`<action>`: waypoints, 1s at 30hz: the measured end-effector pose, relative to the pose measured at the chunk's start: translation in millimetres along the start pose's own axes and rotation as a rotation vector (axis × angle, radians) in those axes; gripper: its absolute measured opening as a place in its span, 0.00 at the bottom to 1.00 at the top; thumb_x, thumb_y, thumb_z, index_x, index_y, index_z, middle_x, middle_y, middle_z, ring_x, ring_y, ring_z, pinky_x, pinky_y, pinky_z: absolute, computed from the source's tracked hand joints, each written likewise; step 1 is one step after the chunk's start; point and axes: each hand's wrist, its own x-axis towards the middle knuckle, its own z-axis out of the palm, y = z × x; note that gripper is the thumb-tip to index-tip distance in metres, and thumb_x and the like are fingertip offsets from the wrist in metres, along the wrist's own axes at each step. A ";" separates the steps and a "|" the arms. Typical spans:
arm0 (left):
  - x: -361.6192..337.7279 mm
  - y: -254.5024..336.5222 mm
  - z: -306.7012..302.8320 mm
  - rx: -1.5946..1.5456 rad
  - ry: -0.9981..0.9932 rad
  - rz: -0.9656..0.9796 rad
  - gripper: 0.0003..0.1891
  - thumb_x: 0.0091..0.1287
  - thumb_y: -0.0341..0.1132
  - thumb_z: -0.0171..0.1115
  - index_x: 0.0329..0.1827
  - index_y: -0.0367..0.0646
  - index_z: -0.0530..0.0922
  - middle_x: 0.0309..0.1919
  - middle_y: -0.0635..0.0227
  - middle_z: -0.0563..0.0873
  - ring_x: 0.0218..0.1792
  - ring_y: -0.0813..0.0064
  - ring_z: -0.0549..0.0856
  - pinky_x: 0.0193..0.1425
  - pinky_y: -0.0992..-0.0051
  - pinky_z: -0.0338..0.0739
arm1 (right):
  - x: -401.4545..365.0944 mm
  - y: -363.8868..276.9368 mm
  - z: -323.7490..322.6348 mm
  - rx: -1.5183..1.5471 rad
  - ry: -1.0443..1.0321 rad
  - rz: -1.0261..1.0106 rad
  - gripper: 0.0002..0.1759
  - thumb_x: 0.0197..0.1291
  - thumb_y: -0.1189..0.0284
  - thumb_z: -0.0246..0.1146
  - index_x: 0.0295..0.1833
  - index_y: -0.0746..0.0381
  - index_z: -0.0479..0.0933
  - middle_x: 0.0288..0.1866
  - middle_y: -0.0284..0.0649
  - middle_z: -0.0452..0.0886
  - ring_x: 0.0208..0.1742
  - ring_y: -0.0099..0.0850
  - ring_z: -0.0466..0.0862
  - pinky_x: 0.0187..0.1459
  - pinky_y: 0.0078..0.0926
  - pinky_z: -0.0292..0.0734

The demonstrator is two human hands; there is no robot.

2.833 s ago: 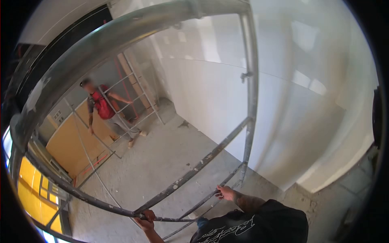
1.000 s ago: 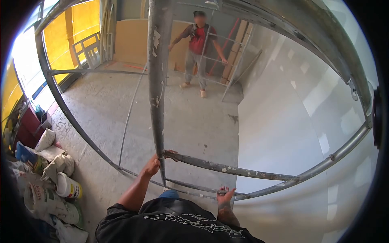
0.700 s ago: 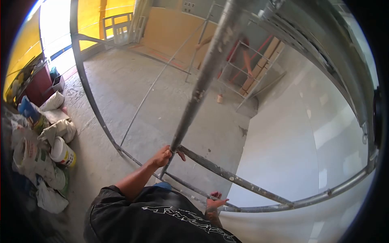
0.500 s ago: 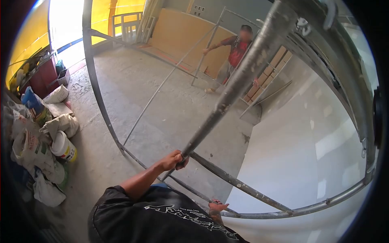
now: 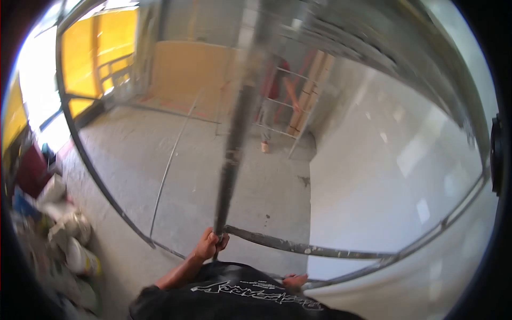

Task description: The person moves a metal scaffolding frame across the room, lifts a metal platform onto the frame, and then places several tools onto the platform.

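Observation:
My left hand (image 5: 210, 244) is wrapped round the upright tube of a grey metal scaffold frame (image 5: 234, 149), close to where a crossbar (image 5: 309, 248) joins it. Lower and to the right, my right hand (image 5: 295, 280) is at the frame's lower bar, its fingers seeming closed round it; my black shirt hides part of that hand. The upright rises past my view, blurred at the top. Splashes of pale paint or plaster mark the tubes.
Across the concrete floor, another person (image 5: 277, 96) stands behind a second scaffold frame (image 5: 290, 101). Bags and a white bucket (image 5: 82, 258) crowd the left side. A white wall (image 5: 368, 186) runs along the right. A tan board (image 5: 192, 72) leans at the back.
My view has swung, and the upright now looks closer to vertical. Both hands stay at the scaffold frame. The other person has turned and lowered the arm that was stretched out.

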 end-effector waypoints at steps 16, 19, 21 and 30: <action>0.7 -13.2 -0.7 0.098 0.127 0.080 0.44 0.47 0.86 0.35 0.11 0.47 0.63 0.05 0.75 0.59 0.07 0.78 0.60 0.13 0.76 0.54 | 0.5 7.8 8.5 0.261 -0.198 -0.003 0.25 0.58 0.47 0.52 0.19 0.51 0.56 0.16 0.29 0.58 0.19 0.27 0.62 0.25 0.33 0.63; -1.2 -14.8 3.9 0.060 0.202 0.107 0.45 0.48 0.86 0.34 0.11 0.47 0.63 0.04 0.73 0.60 0.06 0.76 0.60 0.13 0.75 0.53 | -11.1 4.2 8.8 0.303 -0.156 0.047 0.25 0.58 0.50 0.54 0.18 0.51 0.56 0.15 0.30 0.59 0.18 0.29 0.63 0.24 0.36 0.63; -3.1 -16.7 3.3 0.049 0.192 0.097 0.45 0.48 0.86 0.33 0.10 0.47 0.63 0.03 0.73 0.60 0.06 0.76 0.60 0.12 0.75 0.53 | -8.6 5.5 12.8 0.313 -0.146 0.009 0.24 0.58 0.50 0.54 0.18 0.51 0.56 0.15 0.30 0.59 0.18 0.29 0.62 0.24 0.35 0.62; -14.6 -23.0 8.4 0.129 0.296 0.134 0.45 0.50 0.85 0.29 0.10 0.47 0.63 0.03 0.71 0.60 0.06 0.75 0.59 0.12 0.74 0.50 | -30.4 -4.9 15.4 0.286 -0.060 0.074 0.20 0.56 0.51 0.57 0.26 0.54 0.61 0.20 0.30 0.59 0.20 0.28 0.64 0.25 0.33 0.60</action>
